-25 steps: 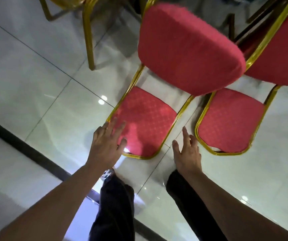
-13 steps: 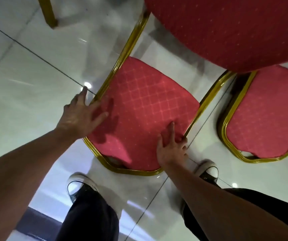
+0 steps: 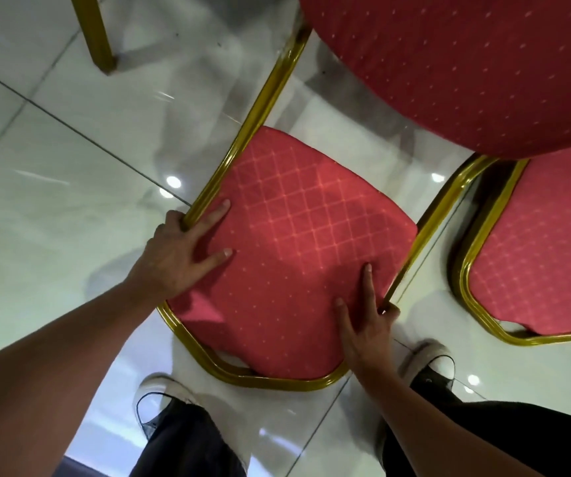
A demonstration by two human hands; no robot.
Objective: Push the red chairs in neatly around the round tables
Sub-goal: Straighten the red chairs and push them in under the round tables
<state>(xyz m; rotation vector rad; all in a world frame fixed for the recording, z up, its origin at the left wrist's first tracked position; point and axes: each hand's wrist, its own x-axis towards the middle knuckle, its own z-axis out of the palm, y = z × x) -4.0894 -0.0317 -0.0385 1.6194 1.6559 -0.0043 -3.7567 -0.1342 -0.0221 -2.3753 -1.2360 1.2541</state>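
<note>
Red chair (image 3: 298,242): centre of the frame, backrest facing up toward the camera, its seat at upper right
Left hand (image 3: 177,256): grips the gold frame (image 3: 243,142) at the backrest's left edge, two fingers flat on the fabric
Right hand (image 3: 366,325): grips the frame's right edge, fingers on the fabric
Second chair (image 3: 535,256): right edge, just beside
Shoes (image 3: 432,359): on the glossy floor (image 3: 53,187) below

The red padded chair back (image 3: 298,256) carries a pale diamond grid (dotted lower down), framed by gold metal tubing (image 3: 243,146); the glossy floor tiles (image 3: 53,201) are white.
</note>
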